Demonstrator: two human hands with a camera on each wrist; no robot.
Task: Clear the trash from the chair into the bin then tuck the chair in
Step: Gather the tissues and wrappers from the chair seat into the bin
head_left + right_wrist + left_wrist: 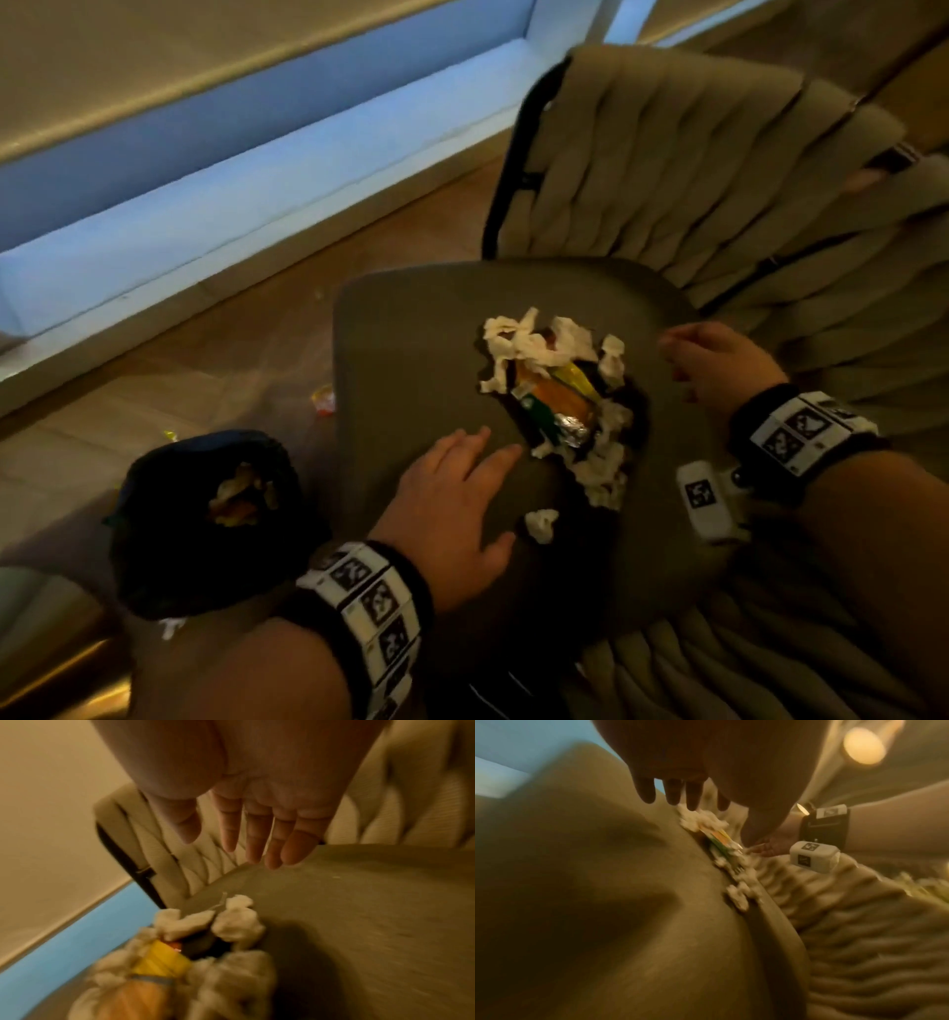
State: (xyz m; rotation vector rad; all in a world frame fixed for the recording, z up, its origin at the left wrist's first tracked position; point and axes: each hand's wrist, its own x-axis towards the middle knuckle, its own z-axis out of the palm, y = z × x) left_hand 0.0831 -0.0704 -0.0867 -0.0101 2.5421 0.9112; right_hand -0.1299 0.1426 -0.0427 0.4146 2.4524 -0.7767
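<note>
On the grey padded seat of the woven-backed chair, with the black bin alongside, our flat, empty left hand and loosely spread, empty right hand flank a heap of crumpled white tissue and orange-and-foil wrappers, likely light, soft, best scooped from both sides.

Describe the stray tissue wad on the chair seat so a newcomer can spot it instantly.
Start at the grey chair seat with the trash pile of tissue and wrappers in its middle. Below that pile, near the left hand thumb, lies one small white tissue wad. It alone sits apart from the heap, on bare seat.
</note>
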